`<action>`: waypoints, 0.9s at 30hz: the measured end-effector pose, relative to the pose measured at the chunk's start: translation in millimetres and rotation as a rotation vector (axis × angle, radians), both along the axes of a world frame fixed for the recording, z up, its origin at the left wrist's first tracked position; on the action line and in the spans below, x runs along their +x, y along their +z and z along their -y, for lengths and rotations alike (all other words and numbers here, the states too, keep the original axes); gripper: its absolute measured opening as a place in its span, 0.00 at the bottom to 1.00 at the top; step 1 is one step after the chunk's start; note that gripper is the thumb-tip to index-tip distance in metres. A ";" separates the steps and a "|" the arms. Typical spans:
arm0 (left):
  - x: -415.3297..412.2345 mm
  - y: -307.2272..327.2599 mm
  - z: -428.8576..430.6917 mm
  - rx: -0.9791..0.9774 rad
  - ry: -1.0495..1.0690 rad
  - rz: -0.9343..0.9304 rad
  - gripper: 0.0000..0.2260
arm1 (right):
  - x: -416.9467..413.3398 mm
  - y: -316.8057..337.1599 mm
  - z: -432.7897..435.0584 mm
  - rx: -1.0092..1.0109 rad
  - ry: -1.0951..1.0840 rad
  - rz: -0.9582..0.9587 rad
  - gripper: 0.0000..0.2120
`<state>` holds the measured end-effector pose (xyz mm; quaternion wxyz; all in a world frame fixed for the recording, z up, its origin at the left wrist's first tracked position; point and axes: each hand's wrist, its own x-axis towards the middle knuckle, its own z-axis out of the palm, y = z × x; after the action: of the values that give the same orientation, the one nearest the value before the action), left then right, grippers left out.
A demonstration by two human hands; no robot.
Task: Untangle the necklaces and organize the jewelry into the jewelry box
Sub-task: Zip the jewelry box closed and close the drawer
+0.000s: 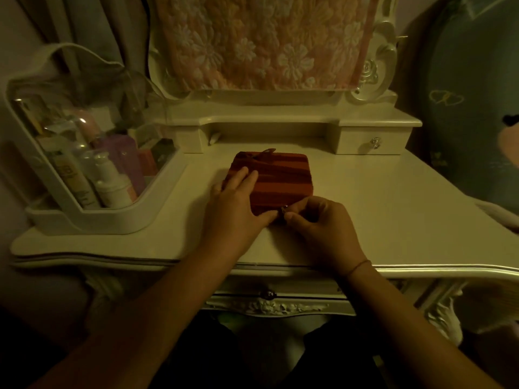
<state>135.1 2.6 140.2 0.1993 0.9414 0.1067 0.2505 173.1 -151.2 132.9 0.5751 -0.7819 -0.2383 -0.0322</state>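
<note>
1. The red striped jewelry box lies closed on the dressing table, about midway across and back from the front edge.
2. The left hand rests flat on the box's left side with its fingers straight, gripping nothing.
3. The right hand is at the box's near right corner. Its thumb and forefinger pinch a small metal zipper pull, just beside the left thumb.
4. At the table's left edge a white organizer holds bottles and tubes. Their labels are too dim and blurred to read.
5. No necklaces show, and the box's contents are hidden.
6. A floral cloth hangs at the back and is cut off by the top of the view.
</note>
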 end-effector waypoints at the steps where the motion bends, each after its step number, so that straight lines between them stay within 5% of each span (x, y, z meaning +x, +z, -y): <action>1: -1.8 -1.4 3.8 0.019 -0.004 -0.008 0.38 | 4.5 0.7 6.1 -0.009 0.000 0.002 0.06; 4: -4.1 7.3 -5.0 -0.040 -0.059 0.029 0.35 | 19.1 6.5 27.9 -0.040 0.037 -0.044 0.06; 8: 21.9 20.2 -38.8 -0.448 -0.107 -0.007 0.34 | 38.6 11.7 46.9 -0.100 0.064 -0.080 0.05; 12: 39.8 14.7 -64.3 -0.818 -0.345 -0.199 0.50 | 49.9 13.7 50.7 -0.117 0.069 -0.087 0.06; 15: 47.2 11.2 -75.3 -0.825 -0.489 -0.269 0.60 | 53.1 12.5 45.8 -0.154 0.056 -0.065 0.06; 27: 51.0 -1.4 -70.3 -0.693 -0.409 -0.148 0.53 | 11.2 3.8 -3.1 -0.202 0.103 0.146 0.06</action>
<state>186.1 72.8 138.8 0.5419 0.8359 0.0094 0.0863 184.4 -148.2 136.8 0.4756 -0.8182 -0.3212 -0.0353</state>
